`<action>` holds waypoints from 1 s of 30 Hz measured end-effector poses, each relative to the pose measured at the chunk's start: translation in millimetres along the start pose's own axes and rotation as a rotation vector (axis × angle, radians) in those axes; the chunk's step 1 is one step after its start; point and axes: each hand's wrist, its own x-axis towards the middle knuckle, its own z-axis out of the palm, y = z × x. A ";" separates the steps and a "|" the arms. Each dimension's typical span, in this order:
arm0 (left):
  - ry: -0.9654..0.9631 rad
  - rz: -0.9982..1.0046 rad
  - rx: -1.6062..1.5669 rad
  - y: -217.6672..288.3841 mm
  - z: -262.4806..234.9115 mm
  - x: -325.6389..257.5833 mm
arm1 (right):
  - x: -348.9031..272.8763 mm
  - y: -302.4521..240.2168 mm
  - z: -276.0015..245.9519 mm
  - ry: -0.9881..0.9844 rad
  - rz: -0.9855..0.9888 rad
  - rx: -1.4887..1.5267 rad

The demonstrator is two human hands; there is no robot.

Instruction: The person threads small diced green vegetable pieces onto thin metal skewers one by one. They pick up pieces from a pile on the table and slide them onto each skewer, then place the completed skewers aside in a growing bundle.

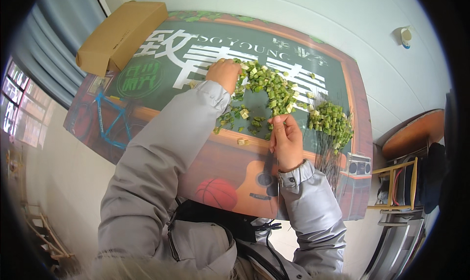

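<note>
A heap of chopped green and pale plant pieces (281,95) lies on the printed tabletop in front of me. My left hand (224,74) reaches to the heap's upper left edge with its fingers curled down; their tips are partly hidden, so what they hold does not show. Nearer to me, just below the heap, my right hand (286,138) is closed in a pinch, thumb against forefinger. Whatever lies in that pinch is too small to make out. Right of it rests a bundle of thin dark sticks (327,160) with green pieces (330,123) clustered at their far ends.
A brown cardboard box (122,33) stands at the table's far left corner. Loose bits (243,142) are scattered nearer me on the table (313,45), which sits against a pale wall. A stool-like wooden frame (399,182) is at the right, a blue curtain (63,40) at the left.
</note>
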 end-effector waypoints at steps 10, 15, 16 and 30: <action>0.115 -0.007 0.040 -4.4 9.7 8.3 | 0.5 1.1 -0.2 -0.012 0.013 -0.006; 0.072 -0.229 -0.831 4.2 -15.4 -25.9 | -2.4 0.1 0.8 -0.031 0.026 0.006; 0.018 -0.310 -1.047 5.7 -21.8 -35.5 | -3.0 0.7 2.5 -0.033 0.018 0.017; -0.142 -0.732 -2.067 6.2 -29.4 -62.6 | -11.8 -3.6 15.0 -0.281 0.099 -0.166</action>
